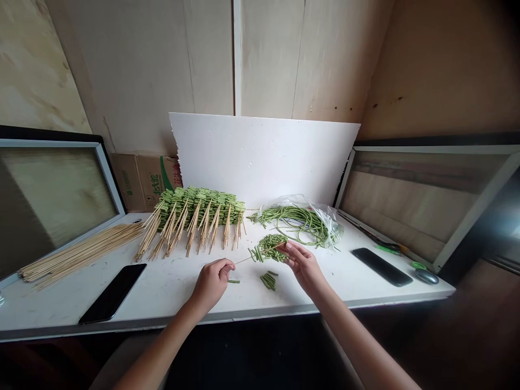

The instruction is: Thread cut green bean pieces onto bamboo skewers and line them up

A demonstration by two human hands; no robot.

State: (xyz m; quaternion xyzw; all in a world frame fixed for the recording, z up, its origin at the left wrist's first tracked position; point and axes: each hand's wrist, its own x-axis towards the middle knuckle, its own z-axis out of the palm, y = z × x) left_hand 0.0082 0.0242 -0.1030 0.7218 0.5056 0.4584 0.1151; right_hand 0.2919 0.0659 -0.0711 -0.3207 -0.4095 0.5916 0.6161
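My left hand (213,280) pinches one end of a thin bamboo skewer (244,260). Several short green bean pieces (255,254) sit crosswise along its middle. At the other end, the fingers of my right hand (301,262) are closed around the skewer; whether a bean piece is also between them is hidden. Just behind the skewer lies a pile of cut bean pieces (273,240). A smaller group of cut pieces (268,280) rests on the white table (244,303) between my hands, and a single piece (233,281) lies beside my left hand.
Filled bean skewers (199,208) are stacked at the back left, sticks toward me. Bare skewers (85,252) lie further left, near a black phone (112,292). Long beans (300,222) spill from a plastic bag (333,230). Another phone (382,266) and a mouse (426,276) are right.
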